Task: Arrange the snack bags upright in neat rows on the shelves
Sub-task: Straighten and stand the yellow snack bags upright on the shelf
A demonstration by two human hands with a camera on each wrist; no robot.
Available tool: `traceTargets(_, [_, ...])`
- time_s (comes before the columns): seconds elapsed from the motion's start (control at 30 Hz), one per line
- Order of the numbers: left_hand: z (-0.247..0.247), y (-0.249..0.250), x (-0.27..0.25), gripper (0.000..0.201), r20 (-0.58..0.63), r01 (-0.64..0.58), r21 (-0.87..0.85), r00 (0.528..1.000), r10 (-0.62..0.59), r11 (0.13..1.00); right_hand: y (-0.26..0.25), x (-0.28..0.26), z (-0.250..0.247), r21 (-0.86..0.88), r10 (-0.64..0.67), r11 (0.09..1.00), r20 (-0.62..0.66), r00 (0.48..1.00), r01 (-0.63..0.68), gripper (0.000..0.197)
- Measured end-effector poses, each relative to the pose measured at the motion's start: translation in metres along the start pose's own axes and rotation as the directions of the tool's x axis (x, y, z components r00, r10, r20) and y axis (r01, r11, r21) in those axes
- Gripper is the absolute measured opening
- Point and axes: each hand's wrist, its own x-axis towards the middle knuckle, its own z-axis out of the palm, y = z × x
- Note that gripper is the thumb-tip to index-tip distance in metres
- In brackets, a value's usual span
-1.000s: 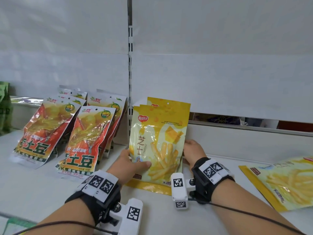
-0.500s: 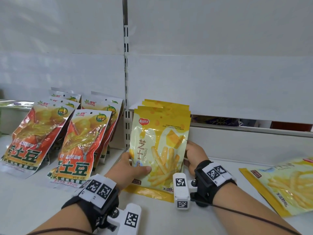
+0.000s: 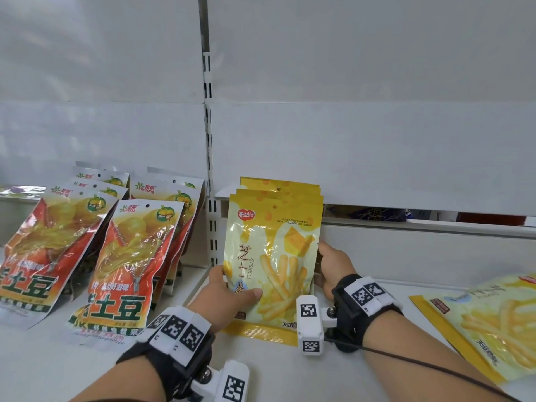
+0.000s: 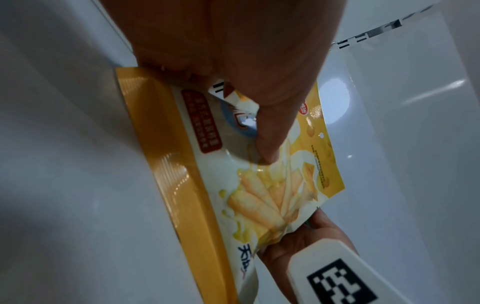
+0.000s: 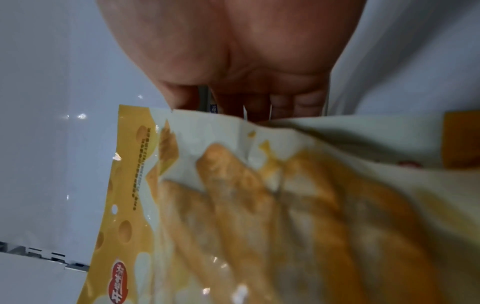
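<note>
A stack of yellow cheese-stick bags (image 3: 274, 250) stands nearly upright against the shelf's back wall, just right of the slotted upright. My left hand (image 3: 232, 294) grips the stack's left edge, thumb pressed on the front bag (image 4: 259, 185). My right hand (image 3: 330, 265) holds the right edge, its fingers hidden behind the bags (image 5: 233, 205). One more yellow bag (image 3: 490, 323) lies flat at the right. Red-orange potato snack bags (image 3: 127, 262) lean in two rows at the left.
The white shelf board (image 3: 87, 367) runs under everything, with bare surface in front of my wrists. A slotted metal upright (image 3: 209, 158) splits the back wall. Behind a gap in the back panel, dark packages (image 3: 374, 213) show.
The yellow stack has been pushed back and stands more upright against the wall, tops more level. Both hands keep their hold on its edges. My view has shifted right.
</note>
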Motion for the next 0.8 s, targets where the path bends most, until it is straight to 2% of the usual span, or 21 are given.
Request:
traceTargets(0.1, [0.000,0.003,-0.005,0.090,-0.025,-0.022,0.041,0.999,0.023,0.999,0.000,-0.006,-0.005,0.072,0.003,0.997,0.021,1.000,-0.005,0.047])
traceTargets(0.17, [-0.001,0.007,-0.009,0.099,-0.033,-0.047,0.038,0.998,0.048,0.998,-0.002,-0.011,-0.008,0.079,-0.007,0.997,0.032,0.999,0.004,0.050])
traceTargets(0.23, [-0.002,0.012,-0.012,0.101,-0.051,-0.076,0.039,0.996,0.078,0.996,-0.005,-0.015,-0.014,0.055,-0.014,0.998,0.028,1.000,0.012,0.050])
traceTargets(0.4, [-0.002,0.032,-0.015,0.106,-0.186,-0.104,0.156,0.973,0.132,0.982,-0.015,-0.032,-0.032,-0.028,-0.029,0.999,-0.006,1.000,0.029,0.057])
traceTargets(0.5, [0.003,0.048,-0.018,0.093,-0.228,-0.164,0.136,0.955,0.192,0.977,-0.019,-0.042,-0.045,-0.043,-0.046,0.998,-0.055,0.997,0.044,0.054])
traceTargets(0.63, [0.019,0.070,-0.023,0.058,-0.245,-0.315,0.038,0.917,0.314,0.948,-0.024,-0.059,-0.065,-0.054,-0.074,0.996,-0.144,0.987,0.067,0.045])
traceTargets(0.7, [0.034,0.081,-0.025,0.039,-0.198,-0.392,-0.012,0.903,0.382,0.920,-0.028,-0.070,-0.081,-0.074,-0.087,0.995,-0.208,0.974,0.073,0.040])
traceTargets(0.8, [0.065,0.094,-0.029,0.020,-0.084,-0.445,-0.105,0.895,0.438,0.889,-0.033,-0.088,-0.110,-0.120,-0.109,0.990,-0.302,0.947,0.075,0.032])
